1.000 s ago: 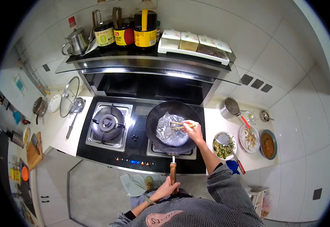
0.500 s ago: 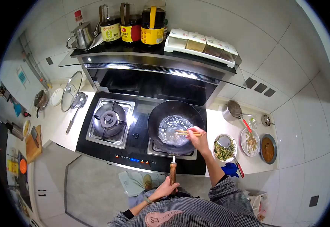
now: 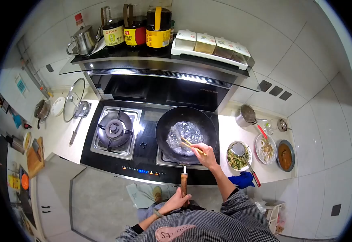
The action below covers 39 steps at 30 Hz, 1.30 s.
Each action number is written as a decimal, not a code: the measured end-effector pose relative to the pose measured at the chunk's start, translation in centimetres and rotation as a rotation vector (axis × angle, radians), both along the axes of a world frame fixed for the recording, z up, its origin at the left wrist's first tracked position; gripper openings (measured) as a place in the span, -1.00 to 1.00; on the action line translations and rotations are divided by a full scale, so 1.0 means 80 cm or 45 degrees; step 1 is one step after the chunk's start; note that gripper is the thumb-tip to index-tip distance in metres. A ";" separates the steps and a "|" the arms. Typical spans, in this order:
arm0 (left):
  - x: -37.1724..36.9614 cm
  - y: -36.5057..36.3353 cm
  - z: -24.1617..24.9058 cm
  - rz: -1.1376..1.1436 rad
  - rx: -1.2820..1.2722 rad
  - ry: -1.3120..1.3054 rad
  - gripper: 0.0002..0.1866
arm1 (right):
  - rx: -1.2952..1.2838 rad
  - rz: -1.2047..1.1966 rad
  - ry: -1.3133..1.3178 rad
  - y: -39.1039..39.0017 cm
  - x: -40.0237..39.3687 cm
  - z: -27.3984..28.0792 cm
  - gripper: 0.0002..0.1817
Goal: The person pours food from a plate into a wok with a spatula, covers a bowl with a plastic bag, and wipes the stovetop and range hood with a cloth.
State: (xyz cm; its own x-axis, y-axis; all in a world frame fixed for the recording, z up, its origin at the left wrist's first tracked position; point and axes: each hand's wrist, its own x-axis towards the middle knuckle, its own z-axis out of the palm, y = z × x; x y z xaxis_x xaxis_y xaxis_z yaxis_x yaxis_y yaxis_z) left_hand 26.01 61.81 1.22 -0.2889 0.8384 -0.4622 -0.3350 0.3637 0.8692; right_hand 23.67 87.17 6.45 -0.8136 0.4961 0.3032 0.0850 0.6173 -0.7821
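A black wok sits on the right burner, with clear, glossy stuff in its bottom. My right hand is closed on a pair of wooden chopsticks, over the wok's near right side; their tips reach into the glossy stuff. Below the wok, my left hand is wrapped round its wooden handle.
The left burner holds nothing. Right of the stove are a plate of chopped food with a ladle, a blue cloth, another plate, a grey bowl and a saucepan. A glass lid leans at left.
My right hand has moved left and down with the chopsticks, which now slant differently. The glossy stuff has shifted in the wok. My left hand stays on the handle.
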 end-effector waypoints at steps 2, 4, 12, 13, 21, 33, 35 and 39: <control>-0.001 -0.002 0.001 -0.026 -0.033 0.007 -0.60 | -0.180 -0.079 -0.051 0.000 0.011 0.002 -0.87; -0.001 -0.002 0.004 -0.053 -0.060 0.010 -0.60 | -0.340 -0.200 -0.002 0.015 0.014 -0.003 -0.87; -0.008 -0.001 0.018 -0.076 -0.030 0.060 -0.59 | -0.147 -0.091 -0.019 0.002 0.032 -0.011 -0.86; -0.009 0.000 0.018 -0.083 -0.027 0.058 -0.59 | -0.206 -0.186 -0.014 0.008 0.036 -0.009 -0.86; -0.014 0.001 0.027 -0.130 -0.032 0.038 -0.57 | -0.097 -0.065 -0.011 -0.022 0.034 -0.003 -0.87; -0.026 -0.010 0.006 -0.146 0.105 0.339 -0.58 | -0.039 -0.333 0.093 -0.044 0.053 0.017 -0.85; -0.029 -0.008 0.005 -0.159 0.117 0.224 -0.58 | -0.043 -0.373 0.171 -0.061 0.065 0.040 -0.86; -0.026 -0.013 0.007 -0.098 0.037 -0.007 -0.63 | -0.057 -0.363 0.056 -0.047 0.103 0.010 -0.85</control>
State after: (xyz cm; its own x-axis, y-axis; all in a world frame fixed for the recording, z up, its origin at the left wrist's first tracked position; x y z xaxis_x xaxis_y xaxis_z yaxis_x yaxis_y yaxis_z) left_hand 23.89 60.80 1.76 -0.2206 0.8711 -0.4388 -0.3122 0.3632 0.8779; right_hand 31.92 83.43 7.27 -0.6258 0.7166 0.3078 0.2159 0.5384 -0.8146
